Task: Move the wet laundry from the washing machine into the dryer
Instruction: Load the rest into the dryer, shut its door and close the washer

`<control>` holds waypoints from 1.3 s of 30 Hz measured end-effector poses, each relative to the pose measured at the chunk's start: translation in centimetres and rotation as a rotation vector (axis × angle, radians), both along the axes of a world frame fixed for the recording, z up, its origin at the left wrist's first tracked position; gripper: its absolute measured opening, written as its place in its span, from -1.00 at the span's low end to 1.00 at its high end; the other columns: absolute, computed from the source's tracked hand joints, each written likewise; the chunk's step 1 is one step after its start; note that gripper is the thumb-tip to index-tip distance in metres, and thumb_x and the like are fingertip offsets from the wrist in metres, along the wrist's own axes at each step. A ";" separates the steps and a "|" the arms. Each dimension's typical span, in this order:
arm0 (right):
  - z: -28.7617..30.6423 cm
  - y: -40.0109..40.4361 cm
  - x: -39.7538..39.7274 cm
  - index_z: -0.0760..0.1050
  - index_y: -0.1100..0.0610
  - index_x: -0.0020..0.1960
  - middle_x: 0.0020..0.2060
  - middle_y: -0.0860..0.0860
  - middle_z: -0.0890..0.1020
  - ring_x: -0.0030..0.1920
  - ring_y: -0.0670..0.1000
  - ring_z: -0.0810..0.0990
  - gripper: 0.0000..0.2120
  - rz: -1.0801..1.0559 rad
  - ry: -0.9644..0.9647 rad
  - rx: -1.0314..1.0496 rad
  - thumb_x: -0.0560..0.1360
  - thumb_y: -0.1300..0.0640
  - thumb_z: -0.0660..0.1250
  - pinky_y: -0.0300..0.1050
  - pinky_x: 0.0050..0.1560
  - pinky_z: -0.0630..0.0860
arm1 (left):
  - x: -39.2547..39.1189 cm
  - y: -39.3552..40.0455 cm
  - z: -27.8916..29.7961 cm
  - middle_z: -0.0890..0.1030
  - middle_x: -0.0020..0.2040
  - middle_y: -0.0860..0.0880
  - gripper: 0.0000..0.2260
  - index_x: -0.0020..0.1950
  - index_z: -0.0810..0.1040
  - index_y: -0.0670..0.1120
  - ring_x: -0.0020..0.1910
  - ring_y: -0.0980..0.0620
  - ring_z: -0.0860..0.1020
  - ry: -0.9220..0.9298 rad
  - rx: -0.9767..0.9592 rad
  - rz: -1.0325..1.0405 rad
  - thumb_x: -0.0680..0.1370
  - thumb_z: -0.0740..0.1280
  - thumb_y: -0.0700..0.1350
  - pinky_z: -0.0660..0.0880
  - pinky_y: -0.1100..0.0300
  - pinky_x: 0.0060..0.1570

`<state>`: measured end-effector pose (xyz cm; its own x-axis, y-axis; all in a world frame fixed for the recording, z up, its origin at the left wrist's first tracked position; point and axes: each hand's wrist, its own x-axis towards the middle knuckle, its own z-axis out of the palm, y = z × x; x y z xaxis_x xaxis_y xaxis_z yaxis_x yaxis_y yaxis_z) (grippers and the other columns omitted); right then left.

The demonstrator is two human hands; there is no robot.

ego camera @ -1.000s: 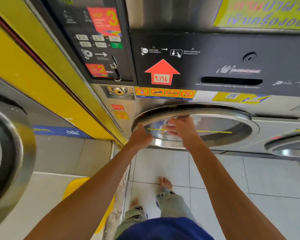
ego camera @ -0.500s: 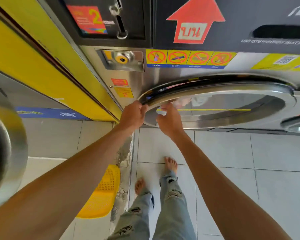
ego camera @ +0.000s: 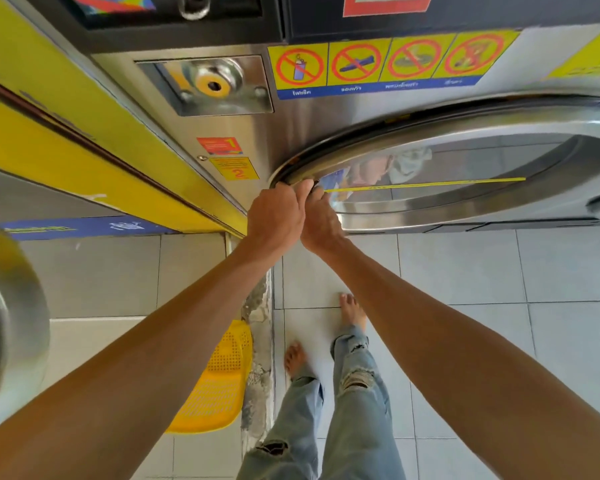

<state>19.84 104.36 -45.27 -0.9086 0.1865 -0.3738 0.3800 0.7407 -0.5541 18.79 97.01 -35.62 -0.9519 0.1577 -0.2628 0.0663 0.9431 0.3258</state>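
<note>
A steel machine with a round glass door [ego camera: 465, 188] fills the upper right; a yellow line crosses the glass. Clothes [ego camera: 388, 166] show through or mirrored in the glass, which one I cannot tell. My left hand [ego camera: 274, 213] and my right hand [ego camera: 321, 223] are side by side at the door's left rim, fingers curled over its edge. A dark gap runs along the rim's upper left. Another machine's steel door ring [ego camera: 11, 327] is at the far left edge.
A yellow perforated laundry basket [ego camera: 219, 379] sits on the tiled floor by a rough concrete step [ego camera: 257, 341]. My bare feet and torn jeans are below. A coin lock plate [ego camera: 215, 84] and warning stickers [ego camera: 378, 64] sit above the door. A yellow panel runs diagonally left.
The view has dropped and come closer to the door. My right hand slid left from the glass to the rim beside my left hand, and both now clasp the rim's left edge.
</note>
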 end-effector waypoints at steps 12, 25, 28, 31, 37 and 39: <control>-0.6 -0.5 -1.0 0.31 0.15 0.22 0.06 0.09 0.48 -0.01 0.18 0.59 -0.66 -0.210 -0.016 -0.089 0.64 -0.10 0.08 0.04 -0.10 0.47 | -0.5 0.5 -0.8 0.65 0.05 -0.32 -0.45 0.06 0.57 -0.28 0.10 -0.32 0.56 0.132 -0.070 -0.026 0.68 -0.01 0.14 0.39 -0.08 0.07; 6.2 1.2 2.0 0.29 0.26 0.41 0.30 0.23 0.45 0.30 0.26 0.48 -0.62 0.047 -0.135 0.045 0.63 0.16 0.16 0.13 0.16 0.47 | 1.9 -2.2 3.7 0.61 0.00 -0.34 -0.54 0.02 0.57 -0.30 0.02 -0.30 0.57 -0.179 0.103 0.010 0.67 0.07 0.06 0.40 0.04 -0.10; 9.0 1.1 4.7 0.31 0.28 0.41 0.34 0.25 0.45 0.34 0.26 0.46 -0.63 0.098 -0.105 0.067 0.66 0.14 0.17 0.13 0.25 0.46 | 4.7 -4.9 5.9 0.59 -0.08 -0.29 -0.62 -0.11 0.49 -0.26 -0.03 -0.25 0.57 -0.170 0.133 0.032 0.68 0.07 -0.03 0.36 0.05 -0.12; 11.2 -0.5 7.4 0.35 0.26 0.38 0.34 0.26 0.48 0.32 0.26 0.49 -0.63 0.131 -0.056 0.051 0.66 0.07 0.16 0.11 0.24 0.46 | 7.9 -8.4 6.7 0.55 -0.14 -0.26 -0.70 -0.13 0.50 -0.20 -0.01 -0.27 0.57 -0.179 0.167 0.121 0.66 0.12 -0.07 0.34 0.06 -0.16; 15.8 -6.9 11.2 0.35 0.23 0.35 0.27 0.20 0.52 0.25 0.24 0.53 -0.64 0.209 0.027 -0.015 0.64 0.06 0.20 0.00 0.10 0.44 | 14.3 -14.5 9.4 0.61 -0.16 -0.19 -0.75 -0.16 0.51 -0.17 -0.12 -0.16 0.55 -0.163 0.289 0.272 0.60 0.15 -0.08 0.44 0.11 -0.16; 16.9 -9.1 12.0 0.36 0.21 0.32 0.23 0.19 0.54 0.21 0.22 0.55 -0.68 0.282 0.043 -0.040 0.64 0.07 0.19 -0.08 0.00 0.38 | 16.4 -16.6 10.7 0.62 0.15 -0.21 -0.76 0.03 0.59 -0.12 0.05 -0.13 0.55 -0.145 0.334 0.321 0.62 0.15 -0.08 0.43 0.15 0.09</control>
<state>31.83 95.24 -28.37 -0.9377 -0.0896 -0.3358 0.1379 0.7912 -0.5959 35.15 80.39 -24.89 -0.9237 -0.0395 -0.3811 -0.2790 0.7509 0.5985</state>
